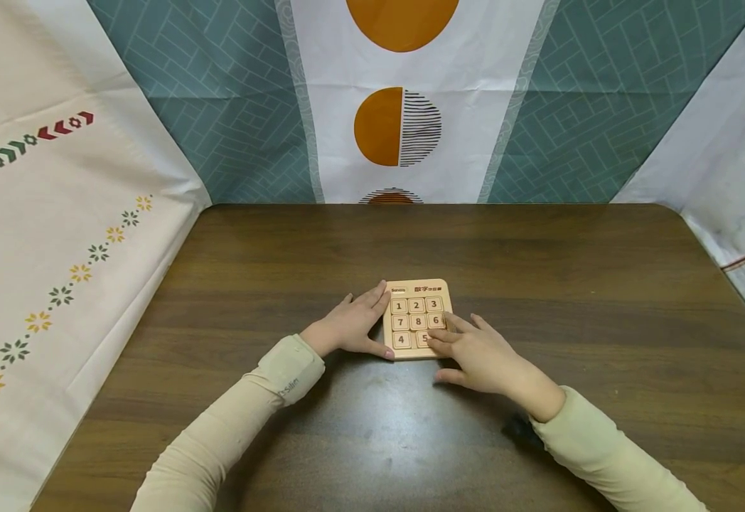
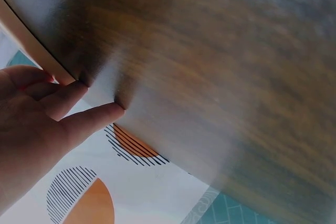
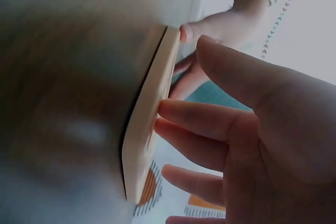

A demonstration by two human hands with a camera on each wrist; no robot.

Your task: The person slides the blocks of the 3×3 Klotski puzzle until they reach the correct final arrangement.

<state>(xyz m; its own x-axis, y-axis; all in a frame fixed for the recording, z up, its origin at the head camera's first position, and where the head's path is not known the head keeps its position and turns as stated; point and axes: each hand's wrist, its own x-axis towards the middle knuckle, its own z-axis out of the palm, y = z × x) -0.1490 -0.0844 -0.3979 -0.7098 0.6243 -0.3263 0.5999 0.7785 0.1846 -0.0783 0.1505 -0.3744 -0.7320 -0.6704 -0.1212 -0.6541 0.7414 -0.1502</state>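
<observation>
A light wooden number slide puzzle [image 1: 418, 289] lies flat on the table. Its top row reads 1, 2, 3 and the middle row 7, 8, 6; below are 4 and a partly covered 5 tile [image 1: 422, 339]. Along the puzzle's left side rests my left hand [image 1: 352, 323], thumb at the near corner and fingers stretched towards the far one. My right hand [image 1: 483, 359] reaches in from the right, fingertips touching the 5 tile and the board's lower right part. In the right wrist view its fingers [image 3: 197, 116] are extended, with the thumb held apart.
The brown wooden table [image 1: 571, 284] surrounds the puzzle. A patterned cloth [image 1: 462, 142] hangs along its far edge, and a white embroidered cloth [image 1: 59, 235] at the left. Something small and dark [image 1: 521, 431] shows beside the right wrist.
</observation>
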